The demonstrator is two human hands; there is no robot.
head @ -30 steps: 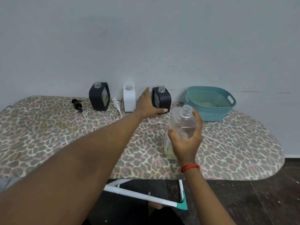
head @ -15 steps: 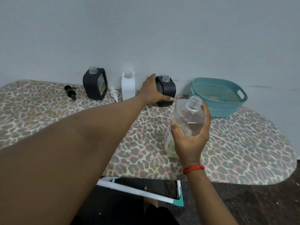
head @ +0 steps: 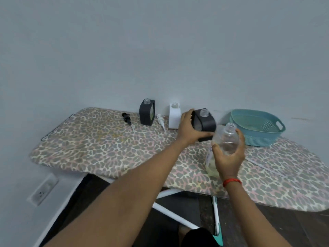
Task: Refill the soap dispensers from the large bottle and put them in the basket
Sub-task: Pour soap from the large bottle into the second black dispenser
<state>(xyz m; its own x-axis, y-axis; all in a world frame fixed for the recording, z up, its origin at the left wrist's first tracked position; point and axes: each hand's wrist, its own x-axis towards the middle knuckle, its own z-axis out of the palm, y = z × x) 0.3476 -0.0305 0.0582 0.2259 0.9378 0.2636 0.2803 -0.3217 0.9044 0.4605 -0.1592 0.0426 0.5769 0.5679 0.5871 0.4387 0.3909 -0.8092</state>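
Black dispenser (head: 204,124) gripped, tilted, by left hand (head: 189,130); large bottle (head: 223,145) clasped uncapped by right hand (head: 228,155). Spill risked if necks misaligned.

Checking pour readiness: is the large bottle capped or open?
Open: large bottle, held in right hand, shows a bare threaded neck, no cap.

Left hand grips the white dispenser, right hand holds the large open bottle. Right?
Not quite. In the head view the left hand grips the black dispenser nearest the basket; the white dispenser stands untouched beside it. The right hand does hold the large open bottle.
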